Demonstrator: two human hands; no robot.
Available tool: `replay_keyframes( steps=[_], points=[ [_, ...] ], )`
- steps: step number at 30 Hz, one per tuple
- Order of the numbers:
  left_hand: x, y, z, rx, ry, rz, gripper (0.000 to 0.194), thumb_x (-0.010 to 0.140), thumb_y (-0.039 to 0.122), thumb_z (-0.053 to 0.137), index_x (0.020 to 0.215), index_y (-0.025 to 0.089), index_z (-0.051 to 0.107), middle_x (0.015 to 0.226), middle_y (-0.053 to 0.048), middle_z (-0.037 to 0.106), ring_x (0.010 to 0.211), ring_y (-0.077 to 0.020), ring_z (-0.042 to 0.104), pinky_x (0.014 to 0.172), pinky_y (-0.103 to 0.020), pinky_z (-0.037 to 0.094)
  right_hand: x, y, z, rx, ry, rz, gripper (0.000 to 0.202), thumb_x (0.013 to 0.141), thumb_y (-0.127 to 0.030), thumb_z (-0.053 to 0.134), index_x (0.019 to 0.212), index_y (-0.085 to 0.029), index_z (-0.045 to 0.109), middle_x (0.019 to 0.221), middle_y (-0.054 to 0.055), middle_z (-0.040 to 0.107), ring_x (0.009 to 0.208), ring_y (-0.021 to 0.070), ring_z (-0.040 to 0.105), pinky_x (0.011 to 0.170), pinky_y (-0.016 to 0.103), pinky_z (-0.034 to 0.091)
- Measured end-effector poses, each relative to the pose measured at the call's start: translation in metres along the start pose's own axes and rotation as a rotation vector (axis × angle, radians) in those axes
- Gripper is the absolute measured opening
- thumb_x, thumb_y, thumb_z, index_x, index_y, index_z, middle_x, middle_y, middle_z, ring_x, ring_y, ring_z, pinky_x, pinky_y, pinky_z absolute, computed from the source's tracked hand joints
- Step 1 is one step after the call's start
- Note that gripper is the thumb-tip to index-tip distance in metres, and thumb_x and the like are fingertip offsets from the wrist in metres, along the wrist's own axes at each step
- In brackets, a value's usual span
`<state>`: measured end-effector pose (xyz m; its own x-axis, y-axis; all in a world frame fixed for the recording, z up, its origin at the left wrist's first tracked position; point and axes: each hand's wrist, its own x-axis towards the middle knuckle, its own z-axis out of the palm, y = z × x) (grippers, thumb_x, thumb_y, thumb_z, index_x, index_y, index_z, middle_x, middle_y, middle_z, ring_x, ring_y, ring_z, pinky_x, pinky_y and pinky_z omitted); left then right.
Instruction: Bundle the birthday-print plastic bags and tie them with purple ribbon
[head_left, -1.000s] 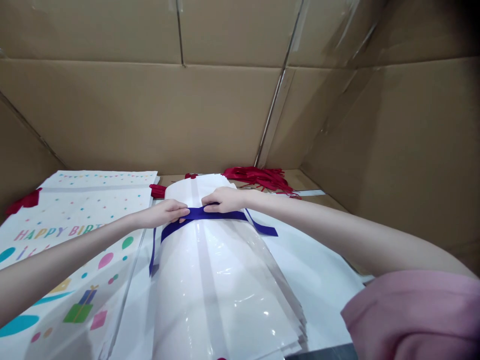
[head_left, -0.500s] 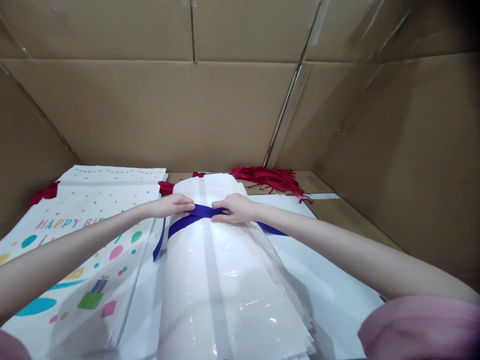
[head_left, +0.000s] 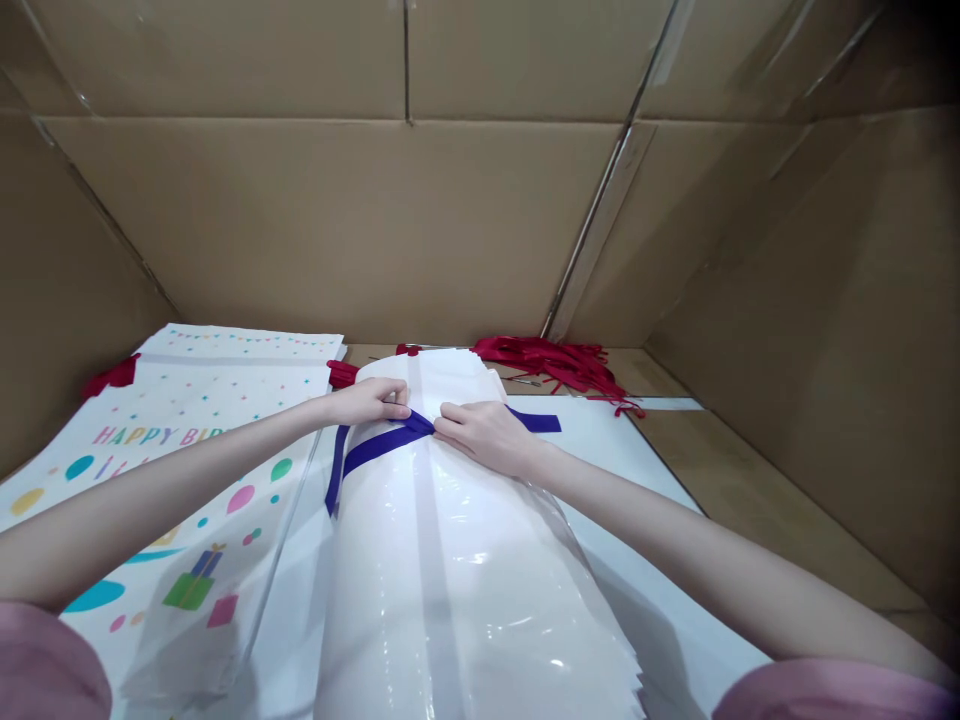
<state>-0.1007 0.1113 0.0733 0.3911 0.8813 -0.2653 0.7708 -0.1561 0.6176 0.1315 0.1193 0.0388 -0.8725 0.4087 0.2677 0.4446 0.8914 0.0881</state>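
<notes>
A thick folded or rolled bundle of white sheets (head_left: 480, 590), with glossy clear plastic on its surface, lies in front of me. A dark purple ribbon (head_left: 381, 450) crosses over its upper part and narrows to a knot or crossing between my hands. My left hand (head_left: 371, 402) pinches the ribbon just left of that crossing. My right hand (head_left: 484, 435) is closed on the ribbon at the crossing, its fingertips partly hidden. One loose ribbon end hangs down the bundle's left side; another sticks out to the right behind my right hand.
On the left lies a stack of printed birthday sheets (head_left: 255, 400) with red ribbon at its edges. Red ribbons (head_left: 551, 362) are heaped at the back right. A white board or sheet (head_left: 607, 450) lies under the bundle. Cardboard walls (head_left: 360, 220) enclose the back and sides.
Both hands have drawn the ribbon tighter into a narrow crossing. The right hand has turned over it, and the right loose end has swung up behind that hand. The view has shifted slightly.
</notes>
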Motion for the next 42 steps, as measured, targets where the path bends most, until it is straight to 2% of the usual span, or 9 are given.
replay_keyframes(
  steps=[6, 13, 17, 25, 29, 32, 35, 38, 42],
  points=[
    [0.0, 0.006, -0.001, 0.035, -0.036, -0.049, 0.043, 0.073, 0.056, 0.051, 0.075, 0.013, 0.043, 0.06, 0.004, 0.041, 0.057, -0.0016, 0.034, 0.053, -0.012, 0.024, -0.003, 0.0, 0.005, -0.021, -0.006, 0.024, 0.036, 0.096, -0.035, 0.028, 0.086, -0.014, 0.055, 0.079, 0.0, 0.047, 0.055, 0.0027, 0.01, 0.059, 0.021, 0.006],
    [0.004, 0.012, -0.001, 0.076, -0.084, -0.133, 0.042, 0.069, 0.054, 0.051, 0.073, 0.013, 0.041, 0.062, 0.003, 0.044, 0.057, -0.0026, 0.037, 0.053, -0.013, 0.026, -0.003, -0.003, 0.002, -0.076, -0.03, 0.013, 0.031, 0.091, -0.017, 0.033, 0.118, -0.022, 0.047, 0.078, 0.0, 0.05, 0.055, -0.0002, 0.022, 0.059, 0.02, 0.007],
    [0.007, 0.013, -0.002, 0.116, -0.086, -0.157, 0.041, 0.067, 0.052, 0.053, 0.071, 0.013, 0.043, 0.063, 0.002, 0.046, 0.058, -0.0027, 0.037, 0.054, -0.013, 0.026, 0.001, -0.002, -0.001, -0.073, -0.099, 0.023, 0.027, 0.089, -0.016, 0.036, 0.11, -0.019, 0.053, 0.083, 0.001, 0.053, 0.058, -0.0002, 0.03, 0.06, 0.021, 0.006],
    [0.007, 0.006, -0.007, 0.17, -0.028, -0.137, 0.056, 0.061, 0.066, 0.057, 0.068, 0.012, 0.044, 0.061, 0.002, 0.042, 0.058, -0.0022, 0.034, 0.053, -0.014, 0.021, 0.011, 0.01, 0.0, 0.371, 0.002, 0.058, 0.027, 0.09, -0.022, 0.037, 0.105, -0.018, 0.059, 0.098, 0.0, 0.059, 0.083, 0.0025, 0.05, 0.07, 0.013, 0.025],
    [0.0, -0.006, -0.009, 0.219, 0.129, -0.131, 0.058, 0.062, 0.069, 0.057, 0.073, 0.013, 0.046, 0.068, 0.002, 0.047, 0.062, -0.003, 0.036, 0.057, -0.014, 0.02, 0.022, 0.017, -0.007, 0.624, -0.164, 0.131, 0.026, 0.087, -0.025, 0.042, 0.099, -0.015, 0.062, 0.092, 0.0, 0.06, 0.077, 0.0012, 0.048, 0.071, 0.01, 0.028],
    [-0.014, -0.009, -0.001, 0.372, 0.414, -0.079, 0.045, 0.072, 0.058, 0.057, 0.088, 0.017, 0.052, 0.088, 0.0, 0.054, 0.077, -0.0076, 0.045, 0.066, -0.015, 0.025, 0.031, 0.021, -0.009, 0.729, -0.304, 0.116, 0.023, 0.082, -0.02, 0.043, 0.09, -0.009, 0.062, 0.084, 0.001, 0.059, 0.07, 0.0, 0.044, 0.067, 0.009, 0.028],
    [-0.033, -0.003, 0.018, 0.572, 0.711, 0.147, 0.024, 0.084, 0.038, 0.049, 0.099, 0.021, 0.052, 0.098, -0.001, 0.053, 0.09, -0.0104, 0.044, 0.077, -0.02, 0.029, 0.038, 0.024, -0.004, 0.764, -0.356, 0.117, 0.021, 0.078, -0.017, 0.042, 0.081, -0.006, 0.06, 0.077, 0.0, 0.056, 0.065, -0.0008, 0.041, 0.064, 0.009, 0.028],
    [-0.05, 0.007, 0.038, 0.698, 0.879, 0.493, 0.021, 0.082, 0.029, 0.053, 0.102, 0.021, 0.05, 0.098, -0.001, 0.052, 0.09, -0.0086, 0.044, 0.082, -0.021, 0.032, 0.042, 0.028, 0.001, 0.808, -0.41, 0.104, 0.02, 0.076, -0.017, 0.041, 0.077, -0.006, 0.058, 0.074, 0.0, 0.054, 0.064, -0.0011, 0.04, 0.063, 0.009, 0.029],
    [-0.068, 0.019, 0.044, 0.745, 1.185, 0.496, 0.023, 0.078, 0.026, 0.061, 0.1, 0.024, 0.052, 0.105, -0.003, 0.049, 0.098, -0.0109, 0.044, 0.089, -0.027, 0.03, 0.043, 0.031, 0.003, 0.852, -0.447, 0.087, 0.019, 0.074, -0.016, 0.04, 0.076, -0.006, 0.055, 0.074, -0.001, 0.052, 0.065, -0.0012, 0.04, 0.063, 0.008, 0.029]
  ],
)
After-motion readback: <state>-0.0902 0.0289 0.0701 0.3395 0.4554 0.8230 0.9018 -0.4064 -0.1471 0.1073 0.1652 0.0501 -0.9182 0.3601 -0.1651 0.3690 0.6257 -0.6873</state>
